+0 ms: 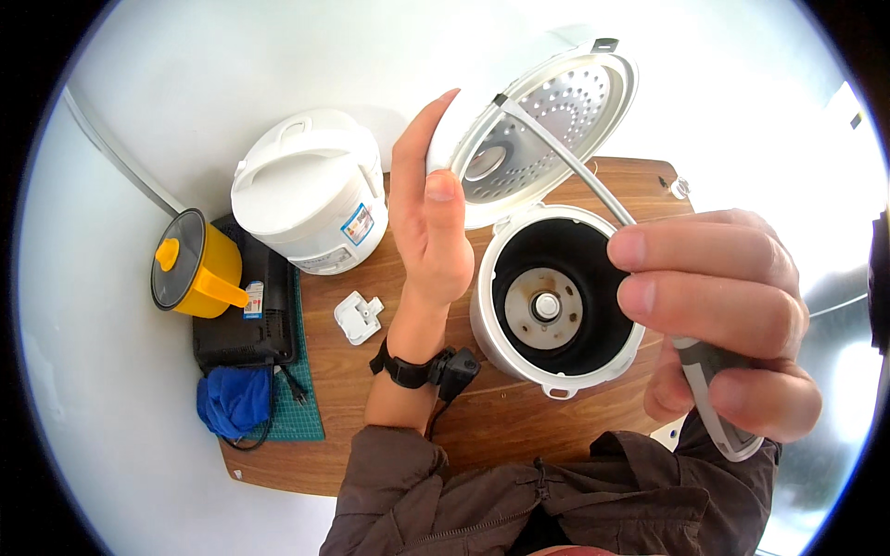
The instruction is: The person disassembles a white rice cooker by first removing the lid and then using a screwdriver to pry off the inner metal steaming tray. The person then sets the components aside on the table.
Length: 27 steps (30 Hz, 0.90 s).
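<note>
While the left hand is closed around the left edge of a raised white lid, the right hand grasps a screwdriver by its grey handle. The shaft slants up to the lid's rim — whether the tip touches it cannot be told. A black strap circles the left wrist. Below the lid, just right of the left forearm, the rice cooker body stands open, showing a dark interior and a stained metal plate. Left of the forearm, a white plastic piece lies on the wooden table. Beyond it stand a second, closed cooker and a black appliance — a yellow pot on top, a blue cloth just beside it.
</note>
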{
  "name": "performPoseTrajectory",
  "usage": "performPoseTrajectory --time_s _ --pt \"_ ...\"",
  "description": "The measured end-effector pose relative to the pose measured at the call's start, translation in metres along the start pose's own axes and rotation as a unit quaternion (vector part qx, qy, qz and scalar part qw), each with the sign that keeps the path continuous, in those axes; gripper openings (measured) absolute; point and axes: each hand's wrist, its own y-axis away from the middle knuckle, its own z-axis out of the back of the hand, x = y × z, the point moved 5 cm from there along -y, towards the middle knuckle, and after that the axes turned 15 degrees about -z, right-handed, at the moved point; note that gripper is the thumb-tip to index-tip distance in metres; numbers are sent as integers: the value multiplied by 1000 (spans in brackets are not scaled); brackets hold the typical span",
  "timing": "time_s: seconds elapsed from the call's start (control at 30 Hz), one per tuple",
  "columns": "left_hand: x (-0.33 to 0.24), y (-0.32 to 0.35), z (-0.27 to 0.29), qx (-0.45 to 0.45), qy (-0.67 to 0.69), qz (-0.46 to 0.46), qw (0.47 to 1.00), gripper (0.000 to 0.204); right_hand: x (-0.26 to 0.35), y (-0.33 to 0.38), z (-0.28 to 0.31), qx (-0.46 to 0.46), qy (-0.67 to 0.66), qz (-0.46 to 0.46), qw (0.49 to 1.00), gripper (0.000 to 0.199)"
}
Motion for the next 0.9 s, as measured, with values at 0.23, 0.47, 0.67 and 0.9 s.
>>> performPoseTrajectory --time_s 0.23,0.47,0.67,0.9 --pt "0 5 4 -2 -22 -18 1000 71 0 -23 16 117 -60 -72 989 38" --pt "-11 3 0 -1 -27 -12 1000 58 -14 -71 36 266 -38 -70 961 36" --pt "-12 -5 5 -25 -2 -6 1000 48 -41 -110 20 101 -126 -63 985 29" --pt "-6 -3 5 -39 30 5 999 49 -32 -149 -2 100 -108 -134 980 24"
